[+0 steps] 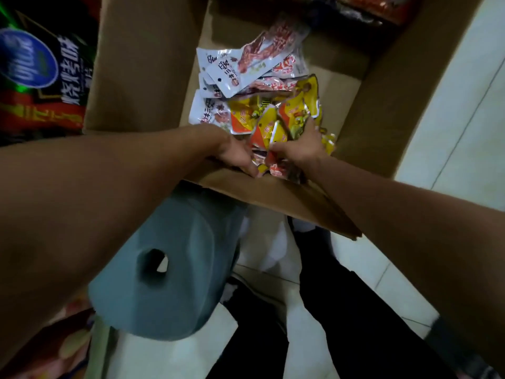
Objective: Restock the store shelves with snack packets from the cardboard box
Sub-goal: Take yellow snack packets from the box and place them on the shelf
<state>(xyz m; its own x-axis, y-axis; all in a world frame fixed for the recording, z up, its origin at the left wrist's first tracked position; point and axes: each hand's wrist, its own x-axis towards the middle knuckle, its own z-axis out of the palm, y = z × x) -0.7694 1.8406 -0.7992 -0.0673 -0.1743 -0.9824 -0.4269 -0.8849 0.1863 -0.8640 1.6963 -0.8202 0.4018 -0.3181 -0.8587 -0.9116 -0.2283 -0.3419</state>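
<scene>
a view straight down from a person's head into one open cardboard box [153, 77] standing on a pale tiled floor [464, 110]. two bare forearms reach in from the lower corners and meet at the near side of the box.

the left hand [235, 154] lies over the near edge of the box, fingers curled downward toward the packets; its fingertips are hidden, so whether it has hold of anything cannot be told. the right hand [303, 146] is curled around a bunch of yellow and orange snack packets [276, 124], thumb on the near side and fingers spread over the far side, gripping them.

the packets lie in a loose heap on the box floor, toward its near side. the yellow and orange ones overlap too much for an exact count; at least four can be made out. just beyond them, touching, is a pile of white snack packets [235, 69] printed with red food pictures; about five are visible, and one more, lying on top, angles toward the far wall.

one grey-blue plastic stool [169, 283] with a round hole in its seat stands just beside the near box flap, under the left forearm. two legs in black trousers [341, 310] show below. at the left edge hangs one large dark snack bag [41, 67] with a blue oval logo.
</scene>
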